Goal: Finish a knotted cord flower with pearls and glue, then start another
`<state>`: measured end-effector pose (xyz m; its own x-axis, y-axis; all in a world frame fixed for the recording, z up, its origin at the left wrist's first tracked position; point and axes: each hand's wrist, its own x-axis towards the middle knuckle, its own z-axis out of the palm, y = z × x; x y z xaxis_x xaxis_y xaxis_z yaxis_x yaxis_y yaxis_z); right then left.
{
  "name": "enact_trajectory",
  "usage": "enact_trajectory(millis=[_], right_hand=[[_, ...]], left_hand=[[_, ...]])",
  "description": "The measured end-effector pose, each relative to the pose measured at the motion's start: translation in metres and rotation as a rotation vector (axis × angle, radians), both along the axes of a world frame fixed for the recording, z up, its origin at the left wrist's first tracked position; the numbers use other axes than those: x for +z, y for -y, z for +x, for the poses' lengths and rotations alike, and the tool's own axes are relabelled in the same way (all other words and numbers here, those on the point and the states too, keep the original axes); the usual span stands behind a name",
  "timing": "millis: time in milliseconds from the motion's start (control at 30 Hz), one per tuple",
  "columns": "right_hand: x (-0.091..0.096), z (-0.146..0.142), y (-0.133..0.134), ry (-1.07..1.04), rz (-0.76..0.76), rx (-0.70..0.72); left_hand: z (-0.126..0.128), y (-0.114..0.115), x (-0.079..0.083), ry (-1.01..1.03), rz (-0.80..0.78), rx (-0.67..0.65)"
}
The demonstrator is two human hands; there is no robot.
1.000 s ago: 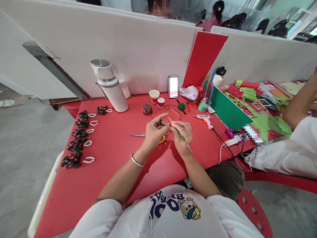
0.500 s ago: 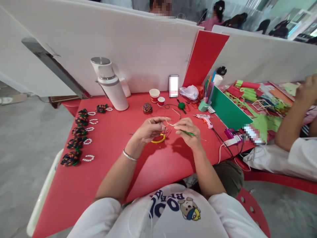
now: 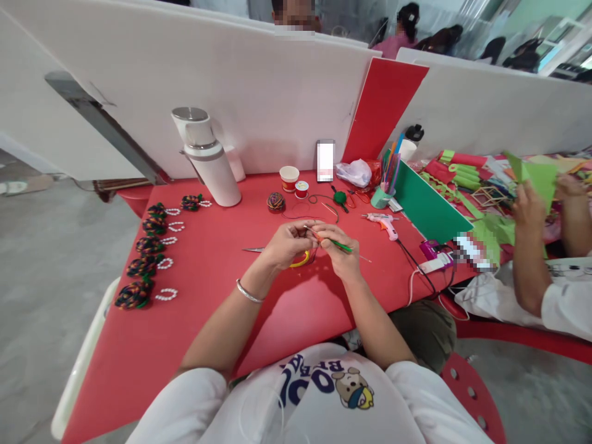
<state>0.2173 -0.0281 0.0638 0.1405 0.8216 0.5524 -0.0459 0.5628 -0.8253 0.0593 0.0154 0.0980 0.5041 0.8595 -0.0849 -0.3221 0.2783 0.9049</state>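
Note:
My right hand (image 3: 340, 246) is closed around a crochet hook (image 3: 342, 246) with a green handle, its metal tip pointing left. Pinched in my left hand (image 3: 289, 242) is thin yarn, with an orange-red bit showing at the hook; the fingers hide most of it. Both hands meet above the red table. Under them lie scissors (image 3: 300, 261) with yellow handles, their blades poking out to the left. Dark yarn trails from near my fingers toward a multicolored yarn ball (image 3: 276, 202) farther back.
Several dark yarn pieces (image 3: 134, 293) with white bead loops line the left side. A white thermos (image 3: 213, 166), paper cup (image 3: 289, 178), phone (image 3: 325, 161) and pink glue gun (image 3: 383, 225) stand or lie farther back. At right, another person's hands hold green paper (image 3: 539, 179).
My right hand has moved left, bringing the hook up against my left fingers. More of the scissor blades shows. The other person's hands have lifted green paper into view.

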Motion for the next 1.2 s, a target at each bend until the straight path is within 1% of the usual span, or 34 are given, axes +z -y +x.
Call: enact_trajectory(millis=[100, 200, 267, 367, 500, 600, 700, 800, 867, 967, 1033, 1100, 1167, 1200], right_hand=[[0.0, -0.005, 0.002, 0.037, 0.052, -0.081], [0.001, -0.001, 0.002, 0.141, 0.046, -0.146], [0.002, 0.001, 0.003, 0.196, 0.034, -0.183], [0.005, -0.001, 0.005, 0.229, 0.058, -0.224], [0.008, -0.005, 0.008, 0.326, 0.103, -0.301], [0.007, -0.005, 0.009, 0.401, 0.096, -0.361], [0.007, -0.004, 0.008, 0.398, 0.117, -0.362], [0.008, -0.005, 0.009, 0.394, 0.148, -0.346], [0.008, -0.007, 0.01, 0.414, 0.167, -0.385], [0.002, -0.012, 0.012, 0.46, 0.182, -0.527], [-0.003, -0.014, 0.012, 0.467, 0.17, -0.582], [-0.006, -0.013, 0.011, 0.443, 0.165, -0.56], [-0.005, -0.009, 0.009, 0.419, 0.175, -0.484], [-0.003, -0.005, 0.007, 0.415, 0.181, -0.428]], left_hand=[[0.002, 0.002, 0.003, -0.014, 0.055, 0.045], [-0.002, 0.003, 0.009, -0.032, 0.08, 0.054], [-0.003, 0.002, 0.01, -0.033, 0.09, 0.044], [-0.002, 0.001, 0.005, -0.009, 0.108, 0.051], [0.002, -0.001, -0.001, 0.0, 0.154, 0.127], [0.002, -0.001, -0.001, -0.025, 0.179, 0.168], [0.0, -0.002, 0.001, -0.056, 0.194, 0.189], [-0.001, -0.003, 0.001, -0.073, 0.187, 0.176], [0.001, -0.002, 0.002, -0.069, 0.172, 0.18], [0.005, 0.001, 0.003, -0.012, 0.115, 0.233], [0.007, 0.003, 0.004, 0.053, 0.015, 0.192], [0.005, 0.004, 0.005, 0.11, -0.105, 0.086], [0.001, 0.002, 0.006, 0.142, -0.189, 0.002], [-0.001, 0.0, 0.007, 0.143, -0.208, -0.02]])
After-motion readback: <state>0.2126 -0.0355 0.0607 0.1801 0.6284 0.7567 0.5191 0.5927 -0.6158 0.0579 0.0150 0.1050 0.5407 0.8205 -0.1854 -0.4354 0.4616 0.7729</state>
